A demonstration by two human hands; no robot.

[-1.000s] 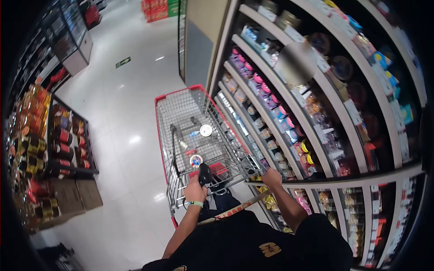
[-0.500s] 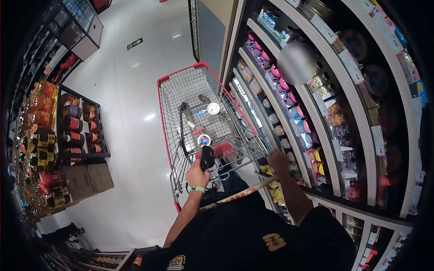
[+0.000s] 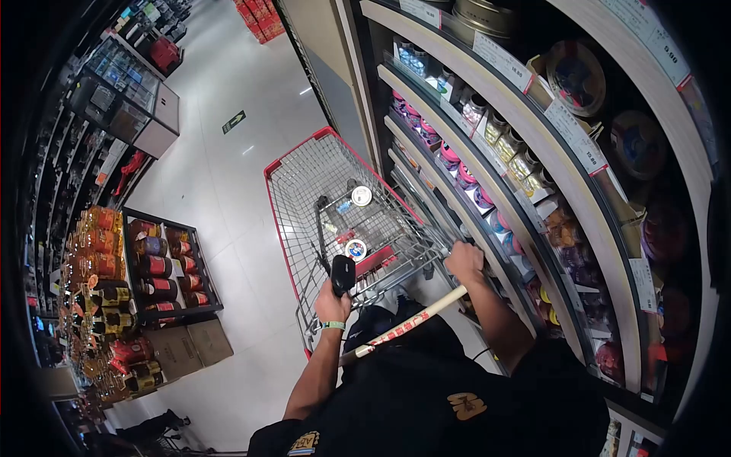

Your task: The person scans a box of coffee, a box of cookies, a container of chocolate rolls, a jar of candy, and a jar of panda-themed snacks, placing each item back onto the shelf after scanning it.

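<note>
My left hand, with a green band at its wrist, is closed around a black handheld object above the cart's near left part. Closed at the near right corner of the shopping cart is my right hand, its fingers wrapped on the metal frame. A cream handle bar with red lettering crosses close to my body, under my right forearm. Inside the wire basket lie two round-lidded containers, one upper right and one lower. A dark strap hangs along the basket.
Shelves of jars and tins with price tags line the right side. At the left stand a black rack of bottles and cardboard boxes. A glass-fronted cabinet and red boxes are farther ahead. A green arrow sign marks the floor.
The view has shifted: the bottle rack and floor sign appear lower, the right shelves look nearer, and red boxes show at the top. Both hands keep their holds.
</note>
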